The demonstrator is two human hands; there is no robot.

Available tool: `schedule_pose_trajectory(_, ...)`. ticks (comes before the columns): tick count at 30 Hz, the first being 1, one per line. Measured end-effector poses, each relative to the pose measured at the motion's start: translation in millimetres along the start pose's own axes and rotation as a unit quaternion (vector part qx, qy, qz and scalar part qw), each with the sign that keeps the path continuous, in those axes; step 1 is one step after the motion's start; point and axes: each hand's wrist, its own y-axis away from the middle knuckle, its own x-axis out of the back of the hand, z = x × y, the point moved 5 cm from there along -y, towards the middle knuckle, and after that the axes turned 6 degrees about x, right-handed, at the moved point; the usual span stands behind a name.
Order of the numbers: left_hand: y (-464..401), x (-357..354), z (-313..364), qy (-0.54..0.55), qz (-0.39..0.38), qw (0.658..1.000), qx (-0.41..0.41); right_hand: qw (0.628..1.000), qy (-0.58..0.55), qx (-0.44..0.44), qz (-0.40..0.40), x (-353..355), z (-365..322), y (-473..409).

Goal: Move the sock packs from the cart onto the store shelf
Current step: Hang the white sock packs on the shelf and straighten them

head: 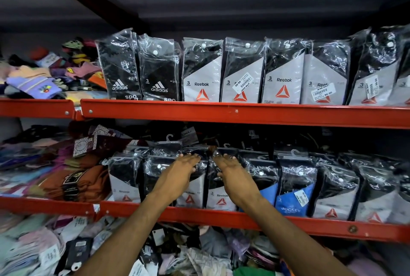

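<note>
Both forearms rise from the bottom edge of the head view, crossing over a loose heap of mixed socks (182,255) lying below the orange middle shelf rail (221,215). I take that rail as my marker for everything else.

Just above the rail, my left hand (179,175) lies flat on the front of a Reebok sock pack (190,193), fingers (190,160) stretched out together, palm down, gripping nothing. Beside it, my right hand (233,175) rests the same way on the neighbouring Reebok pack (219,198), its fingers (224,160) straight and close, also not closed around anything. The two hands are near each other but apart.

These packs stand upright in a row directly behind the rail. To the right of my hands along the rail stands a blue Jockey pack (292,198), then more grey-and-black packs. To the left of my hands, above the same rail, lie folded rust-brown socks (75,182) in a stack.

Well above the rail runs the upper shelf rail (244,113), carrying two black Adidas packs (139,71) and a line of upright Reebok packs (244,73), some with white price stickers. Left of those sits a jumble of coloured socks (44,75).
</note>
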Motion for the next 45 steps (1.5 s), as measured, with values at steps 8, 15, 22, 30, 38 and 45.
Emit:
schedule_pose_trajectory(8, 5, 0, 5, -0.064, -0.018, 0.998, -0.013, 0.997, 0.063, 0.05, 0.016, 13, -9, 15)
schedule_pose_trajectory(15, 15, 6, 46, -0.031, 0.014, 0.999, -0.038, 0.995, 0.067, 0.058, 0.056, 39, 7, 38)
schedule_pose_trajectory(22, 3, -21, 109, 0.011, -0.011, 0.996, -0.086, 0.993, 0.086, -0.014, 0.078, 69, 68, 72)
schedule_pose_trajectory(30, -15, -55, 156, -0.004, -0.032, 0.994, -0.105, 0.993, 0.074, -0.07, 0.055, 83, 111, 91)
schedule_pose_trajectory(38, -22, -64, 160, -0.016, -0.019, 0.998, -0.054, 0.996, 0.047, -0.059, 0.039, 78, 119, 91)
schedule_pose_trajectory(45, -25, -65, 162, -0.039, -0.007, 0.999, -0.026, 0.996, 0.065, -0.059, 0.034, 73, 118, 85)
